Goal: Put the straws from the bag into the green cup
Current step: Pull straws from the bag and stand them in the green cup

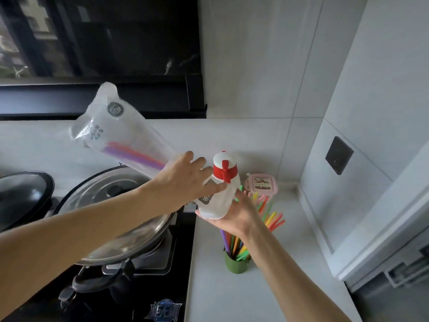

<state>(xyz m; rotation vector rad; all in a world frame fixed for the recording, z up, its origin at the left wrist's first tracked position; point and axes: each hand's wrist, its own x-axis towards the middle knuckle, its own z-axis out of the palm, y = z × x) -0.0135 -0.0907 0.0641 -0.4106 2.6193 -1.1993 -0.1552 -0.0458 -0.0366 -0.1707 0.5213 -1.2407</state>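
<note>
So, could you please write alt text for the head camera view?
The left hand holds a clear plastic bag with a few straws left; the right hand is at its open end above a green cup full of coloured straws on a white counter.

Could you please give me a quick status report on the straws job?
Left hand holds bag, some straws inside. Right hand grips straws above green cup. White bottle crowds hands.
</note>
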